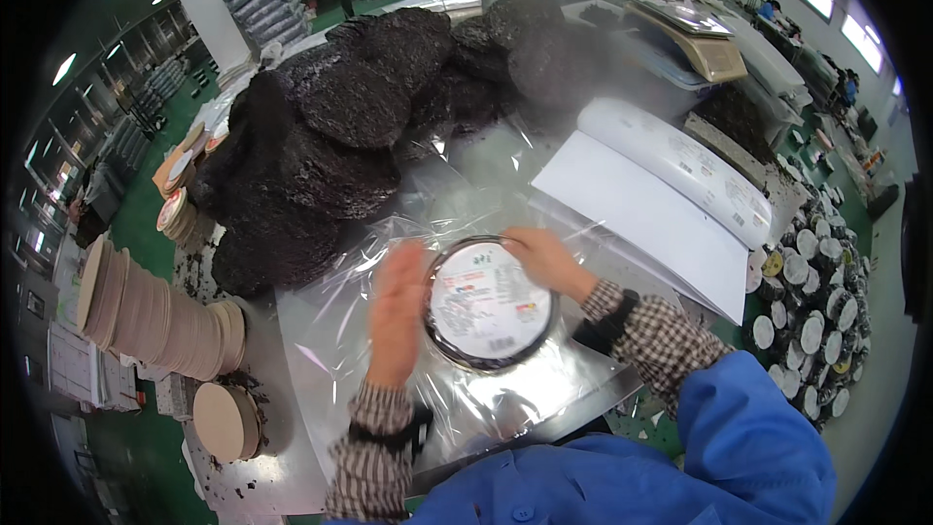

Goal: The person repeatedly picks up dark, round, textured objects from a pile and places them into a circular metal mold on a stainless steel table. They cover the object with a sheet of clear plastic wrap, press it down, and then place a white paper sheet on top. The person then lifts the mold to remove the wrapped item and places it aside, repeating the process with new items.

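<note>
In front of me lies a round packet (491, 306) with a white printed label and a dark rim, wrapped in clear shiny plastic. My right hand (544, 260) grips its upper right edge, thumb and fingers closed there. Beside its left edge is my left hand (397, 306), smeared by motion, so its fingers do not show clearly. Clear plastic film (335, 306) spreads under and around the packet. Beyond my hands rises a large heap of rough, dark round cakes (355, 102), resembling dried seaweed.
White printed label sheets (641, 219), partly rolled, lie to the right. At left stand a leaning stack of round cardboard discs (160, 311) and a shorter stack (225, 422). A scale (705, 44) sits at the back right. Many labelled round packets (807, 316) are piled at far right.
</note>
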Demonstrator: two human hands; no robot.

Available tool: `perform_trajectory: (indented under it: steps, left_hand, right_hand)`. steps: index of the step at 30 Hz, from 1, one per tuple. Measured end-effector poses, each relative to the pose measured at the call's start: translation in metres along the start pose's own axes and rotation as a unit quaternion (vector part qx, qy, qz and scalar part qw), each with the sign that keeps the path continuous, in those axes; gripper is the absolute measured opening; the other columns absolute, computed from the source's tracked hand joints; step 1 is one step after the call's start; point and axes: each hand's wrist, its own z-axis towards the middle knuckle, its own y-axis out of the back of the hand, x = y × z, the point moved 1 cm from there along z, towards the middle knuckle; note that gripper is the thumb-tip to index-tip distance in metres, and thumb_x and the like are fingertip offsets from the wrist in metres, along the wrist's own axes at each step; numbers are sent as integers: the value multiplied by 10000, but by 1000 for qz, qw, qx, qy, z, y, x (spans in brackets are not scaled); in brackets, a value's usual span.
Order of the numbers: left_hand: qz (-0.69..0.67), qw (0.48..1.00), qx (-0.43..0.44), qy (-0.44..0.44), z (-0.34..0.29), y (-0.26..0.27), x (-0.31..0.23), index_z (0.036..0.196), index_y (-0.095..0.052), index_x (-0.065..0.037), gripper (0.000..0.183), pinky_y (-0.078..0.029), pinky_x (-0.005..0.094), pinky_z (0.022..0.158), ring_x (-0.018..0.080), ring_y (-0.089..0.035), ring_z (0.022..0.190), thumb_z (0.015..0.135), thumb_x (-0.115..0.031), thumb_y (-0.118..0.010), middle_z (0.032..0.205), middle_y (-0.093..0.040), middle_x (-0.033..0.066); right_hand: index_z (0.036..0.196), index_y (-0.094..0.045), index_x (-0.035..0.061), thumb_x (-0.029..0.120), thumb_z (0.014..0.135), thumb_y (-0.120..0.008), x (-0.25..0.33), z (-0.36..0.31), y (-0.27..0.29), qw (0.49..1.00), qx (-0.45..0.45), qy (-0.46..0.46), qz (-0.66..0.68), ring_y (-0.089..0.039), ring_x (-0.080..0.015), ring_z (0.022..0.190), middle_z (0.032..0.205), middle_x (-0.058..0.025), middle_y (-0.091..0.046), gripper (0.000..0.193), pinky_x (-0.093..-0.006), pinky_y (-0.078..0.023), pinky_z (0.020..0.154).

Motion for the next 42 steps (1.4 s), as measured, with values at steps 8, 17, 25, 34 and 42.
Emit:
perform_trajectory:
  steps: [8,17,25,34,42]
  left_hand:
    - [-429,874,-63,221,-64,-27,61,1288,-507,32,437,-506,424,969,260,-626,1100,1013,-308,-498,1221,-631,137]
    - [-328,909,29,257,-19,-36,37,1275,-507,36,422,-549,366,924,219,-639,1078,1006,-289,-527,1198,-631,131]
    - [-205,902,84,371,-23,-4,44,1267,-515,17,363,-556,355,908,212,-661,1010,1013,-243,-517,1186,-624,134]
    - [106,896,-415,-113,32,175,-17,1374,-365,-51,626,-421,338,991,206,-477,1184,891,-244,-714,1319,-442,131]
    - [-47,885,-401,234,92,237,-29,1530,190,-236,1363,-231,723,1013,440,-298,1377,667,-606,-797,1589,-149,159]
  right_hand:
    - [1521,-277,112,447,886,-644,44,-47,47,965,140,200,-91,-231,-346,1454,1579,-224,-187,806,-423,-216,1175]
    - [1484,-367,239,511,681,-805,145,-100,70,944,-14,212,-252,-356,-453,1351,1512,-264,-283,954,-509,-338,1101]
    - [1440,-394,116,442,657,-823,130,-69,127,987,2,10,-159,-595,-379,1048,1198,-248,-533,950,-426,-505,872]
    - [1232,-460,-38,222,976,-477,-129,-64,397,541,-627,71,557,-630,-260,970,1104,-186,-593,365,-341,-545,848]
    - [1539,-126,97,238,738,-809,130,150,-6,964,1,266,28,-285,-386,1408,1546,-236,-222,1062,-467,-327,1110]
